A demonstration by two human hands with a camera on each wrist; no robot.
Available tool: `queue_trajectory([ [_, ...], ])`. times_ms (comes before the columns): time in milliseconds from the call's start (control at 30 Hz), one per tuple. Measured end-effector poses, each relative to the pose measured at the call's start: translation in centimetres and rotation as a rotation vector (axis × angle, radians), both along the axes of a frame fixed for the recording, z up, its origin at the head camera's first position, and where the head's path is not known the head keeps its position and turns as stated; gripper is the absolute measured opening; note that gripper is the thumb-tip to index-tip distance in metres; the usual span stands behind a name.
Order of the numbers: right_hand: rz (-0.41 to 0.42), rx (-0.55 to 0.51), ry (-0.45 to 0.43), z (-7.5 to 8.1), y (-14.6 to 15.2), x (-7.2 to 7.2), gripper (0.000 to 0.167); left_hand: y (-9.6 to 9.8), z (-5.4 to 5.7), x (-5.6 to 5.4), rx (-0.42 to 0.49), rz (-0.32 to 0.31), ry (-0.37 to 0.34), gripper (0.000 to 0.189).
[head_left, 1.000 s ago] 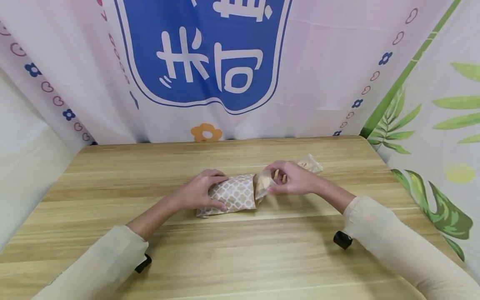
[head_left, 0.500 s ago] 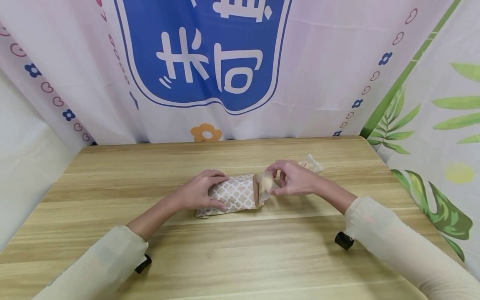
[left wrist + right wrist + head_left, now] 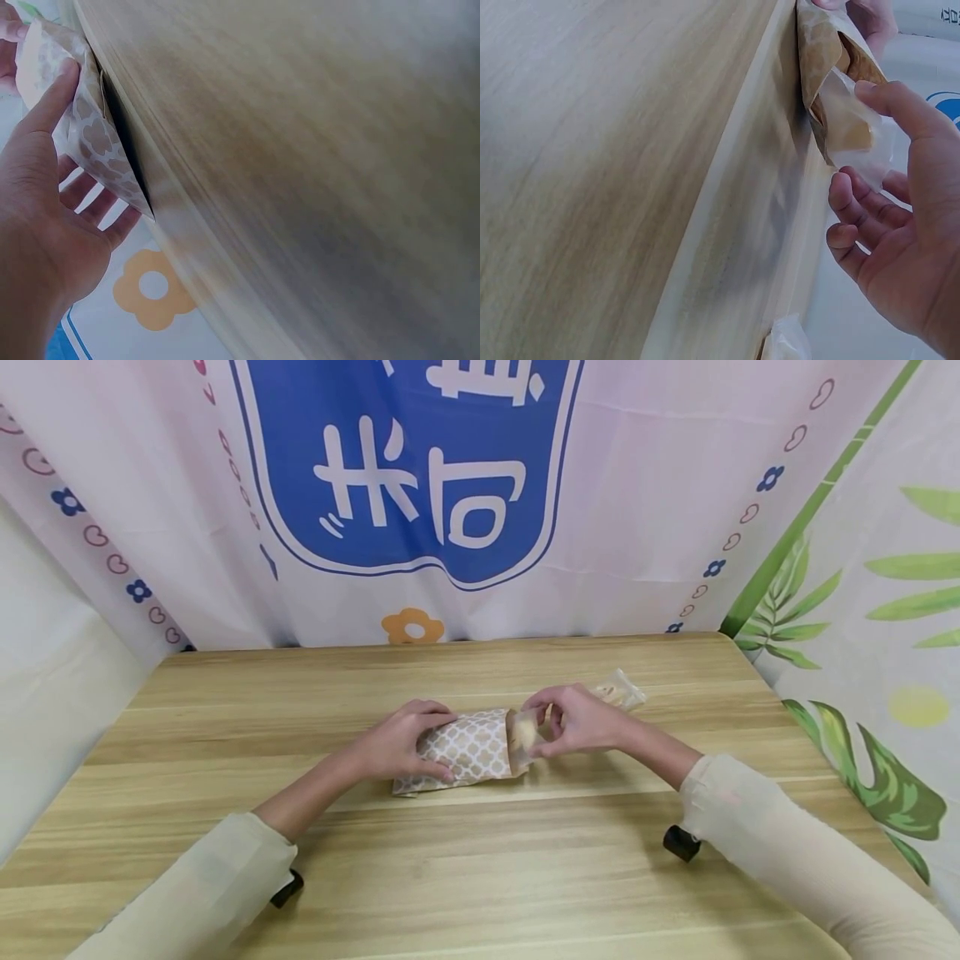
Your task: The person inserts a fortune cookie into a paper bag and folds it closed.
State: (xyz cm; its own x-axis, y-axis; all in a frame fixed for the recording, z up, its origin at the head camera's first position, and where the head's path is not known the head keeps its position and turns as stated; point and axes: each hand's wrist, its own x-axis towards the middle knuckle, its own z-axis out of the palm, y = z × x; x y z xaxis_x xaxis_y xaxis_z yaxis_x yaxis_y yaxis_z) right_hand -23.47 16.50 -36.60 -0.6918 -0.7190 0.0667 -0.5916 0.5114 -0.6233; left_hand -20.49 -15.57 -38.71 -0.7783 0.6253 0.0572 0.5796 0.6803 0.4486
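A paper bag (image 3: 472,745) with a white and tan lattice pattern lies on its side mid-table, its mouth facing right. My left hand (image 3: 401,742) grips it across its left part, thumb on the near side and fingers on the far side. At the mouth, my right hand (image 3: 585,720) pinches a clear packet (image 3: 525,735) with something pale yellow inside. In the right wrist view the packet (image 3: 853,127) sits partly within the bag's brown opening, thumb on its upper edge. How far it reaches inside is hidden.
A second clear packet (image 3: 621,690) lies on the wooden table (image 3: 480,868) just behind my right hand. A printed curtain (image 3: 637,510) hangs along the table's far edge. Green leaf-patterned cloth (image 3: 877,760) borders the right side.
The right hand first drew slightly right with the packet, then moved back left toward the bag's mouth. The left hand and the bag have barely moved.
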Motion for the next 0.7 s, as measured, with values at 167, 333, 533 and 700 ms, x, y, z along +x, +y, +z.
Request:
queue_trajectory([
  [167, 0.028, -0.017, 0.015, -0.48, -0.33, -0.12, 0.06, -0.02, -0.05, 0.01, 0.002, 0.002, -0.003, 0.092],
  [333, 0.048, 0.014, 0.056, -0.8, -0.52, -0.12, 0.065, -0.05, -0.14, -0.03, 0.001, -0.004, 0.008, 0.092],
  [533, 0.065, 0.066, 0.083, -0.39, -0.42, 0.14, 0.072, -0.04, -0.09, -0.01, 0.0, -0.006, 0.011, 0.093],
  [700, 0.043, 0.094, 0.089, -0.2, -0.5, 0.2, 0.071, 0.0, -0.06, -0.02, -0.002, -0.003, 0.004, 0.093],
])
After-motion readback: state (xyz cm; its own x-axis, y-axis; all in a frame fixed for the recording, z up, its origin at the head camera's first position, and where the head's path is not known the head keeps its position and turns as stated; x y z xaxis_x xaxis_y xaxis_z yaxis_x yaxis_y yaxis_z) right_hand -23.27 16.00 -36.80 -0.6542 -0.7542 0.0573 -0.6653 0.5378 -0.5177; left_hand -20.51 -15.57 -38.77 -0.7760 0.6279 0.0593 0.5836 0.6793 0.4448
